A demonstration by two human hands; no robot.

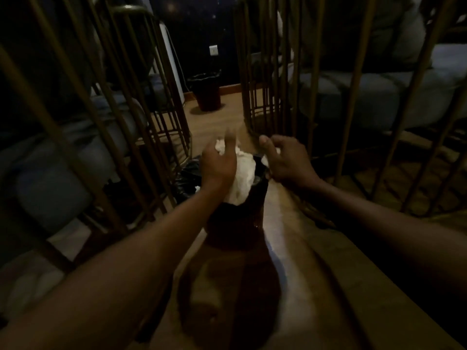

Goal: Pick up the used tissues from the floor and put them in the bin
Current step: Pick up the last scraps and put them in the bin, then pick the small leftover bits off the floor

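Dropping step: my left hand (219, 164) and right hand (288, 161), loosely open, hover over tissues (242, 178) heaped in bin (236, 223); next, press them down.

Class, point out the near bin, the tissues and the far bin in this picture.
near bin (235, 223), head view, dark front wall
tissues (243, 173), head view, white heap at the near bin's mouth
far bin (207, 93), head view, side wall

Both hands (219, 165) (288, 162) hover, seemingly open, over tissues (243, 178) heaped in the bin (235, 223).
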